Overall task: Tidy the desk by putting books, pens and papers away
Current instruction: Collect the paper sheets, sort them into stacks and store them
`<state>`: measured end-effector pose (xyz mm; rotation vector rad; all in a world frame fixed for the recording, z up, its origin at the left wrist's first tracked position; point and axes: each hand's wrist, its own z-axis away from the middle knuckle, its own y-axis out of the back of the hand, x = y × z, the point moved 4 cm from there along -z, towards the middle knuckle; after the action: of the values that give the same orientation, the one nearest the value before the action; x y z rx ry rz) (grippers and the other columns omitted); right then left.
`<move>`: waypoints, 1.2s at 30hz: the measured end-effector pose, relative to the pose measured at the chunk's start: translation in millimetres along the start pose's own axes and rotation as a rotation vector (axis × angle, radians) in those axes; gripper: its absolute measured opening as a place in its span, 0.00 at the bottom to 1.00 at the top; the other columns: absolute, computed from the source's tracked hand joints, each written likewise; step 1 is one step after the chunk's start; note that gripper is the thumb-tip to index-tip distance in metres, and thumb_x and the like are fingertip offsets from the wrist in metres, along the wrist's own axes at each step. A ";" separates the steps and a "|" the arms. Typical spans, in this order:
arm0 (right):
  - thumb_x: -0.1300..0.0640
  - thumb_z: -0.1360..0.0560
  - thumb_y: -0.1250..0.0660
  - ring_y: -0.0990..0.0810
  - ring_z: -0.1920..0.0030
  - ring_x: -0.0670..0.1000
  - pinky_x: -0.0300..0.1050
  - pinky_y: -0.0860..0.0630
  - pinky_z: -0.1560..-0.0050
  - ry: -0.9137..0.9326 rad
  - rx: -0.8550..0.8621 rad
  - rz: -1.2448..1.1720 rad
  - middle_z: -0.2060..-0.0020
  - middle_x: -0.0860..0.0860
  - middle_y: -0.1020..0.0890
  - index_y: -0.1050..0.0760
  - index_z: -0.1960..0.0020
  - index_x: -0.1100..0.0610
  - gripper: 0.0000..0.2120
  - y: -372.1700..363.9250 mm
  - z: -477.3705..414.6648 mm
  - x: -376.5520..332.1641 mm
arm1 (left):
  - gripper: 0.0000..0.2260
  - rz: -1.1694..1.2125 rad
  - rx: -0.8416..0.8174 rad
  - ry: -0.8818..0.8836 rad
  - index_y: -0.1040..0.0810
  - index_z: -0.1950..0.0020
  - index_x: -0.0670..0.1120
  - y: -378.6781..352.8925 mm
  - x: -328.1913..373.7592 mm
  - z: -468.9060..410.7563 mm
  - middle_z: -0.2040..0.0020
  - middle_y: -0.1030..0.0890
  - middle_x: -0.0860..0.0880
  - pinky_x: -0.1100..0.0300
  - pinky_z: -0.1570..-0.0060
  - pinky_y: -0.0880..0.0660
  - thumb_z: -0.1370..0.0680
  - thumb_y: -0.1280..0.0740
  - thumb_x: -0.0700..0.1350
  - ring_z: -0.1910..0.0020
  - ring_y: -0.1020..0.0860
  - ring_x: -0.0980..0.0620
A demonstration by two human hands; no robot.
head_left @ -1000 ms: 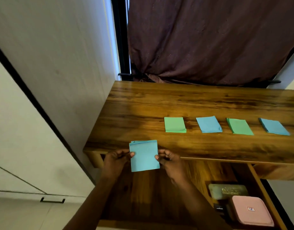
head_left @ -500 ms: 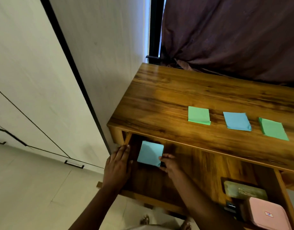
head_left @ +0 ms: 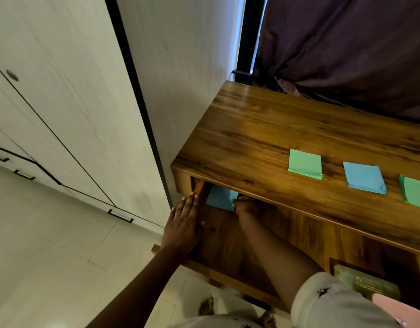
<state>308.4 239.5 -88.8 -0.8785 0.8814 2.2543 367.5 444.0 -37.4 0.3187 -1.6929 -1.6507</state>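
A blue paper pad (head_left: 220,198) lies deep in the open wooden drawer (head_left: 228,242), half hidden under the desk top (head_left: 263,138). My right hand (head_left: 245,205) reaches into the drawer and holds the pad at its right edge; its fingers are partly hidden. My left hand (head_left: 183,223) rests flat with straight fingers on the drawer's left wall. On the desk top lie a green pad (head_left: 305,166), a blue pad (head_left: 364,177) and a second green pad (head_left: 416,191) cut by the frame edge.
A dark green case (head_left: 366,285) and a pink case (head_left: 403,311) sit in the drawer's right end. White wardrobe doors (head_left: 62,102) stand to the left, a dark curtain (head_left: 346,50) behind the desk. Pale floor tiles (head_left: 50,256) lie below.
The blue pad went from above the desk edge down into the drawer and further back under the top. My left hand let go of it and now lies on the drawer's side.
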 end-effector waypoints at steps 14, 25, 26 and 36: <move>0.50 0.27 0.31 0.28 0.36 0.60 0.52 0.32 0.35 0.122 0.091 0.280 0.36 0.59 0.25 0.25 0.38 0.62 0.22 -1.9 -5.3 -5.1 | 0.33 0.050 0.006 -0.002 0.64 0.24 0.52 2.6 -0.1 0.6 0.22 0.61 0.51 0.54 0.29 0.63 0.24 0.55 0.62 0.25 0.63 0.52; 0.60 0.25 0.33 0.22 0.53 0.45 0.36 0.30 0.54 0.497 0.324 0.043 0.55 0.47 0.18 0.21 0.51 0.54 0.05 120.8 80.7 -30.1 | 0.24 0.108 0.136 -0.236 0.41 0.24 0.51 38.3 69.1 -58.6 0.23 0.42 0.49 0.53 0.27 0.52 0.20 0.45 0.54 0.23 0.48 0.50; 0.60 0.25 0.33 0.21 0.50 0.47 0.39 0.28 0.51 0.505 0.384 0.036 0.52 0.49 0.18 0.21 0.49 0.54 0.06 137.3 74.4 -36.5 | 0.23 0.086 0.131 -0.264 0.39 0.25 0.51 38.6 79.8 -70.5 0.23 0.41 0.48 0.53 0.27 0.53 0.20 0.44 0.53 0.24 0.47 0.49; 0.40 0.28 0.34 0.36 0.30 0.59 0.52 0.34 0.35 0.044 0.658 0.306 0.31 0.58 0.32 0.37 0.30 0.61 0.36 210.9 -21.9 -66.6 | 0.23 -0.137 0.096 -0.250 0.25 0.37 0.47 9.6 117.0 -117.9 0.34 0.25 0.45 0.43 0.36 0.33 0.22 0.52 0.57 0.34 0.28 0.42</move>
<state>213.9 74.0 25.5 -0.5083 1.7374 1.9615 365.2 281.5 -1.8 0.2891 -1.9783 -1.7713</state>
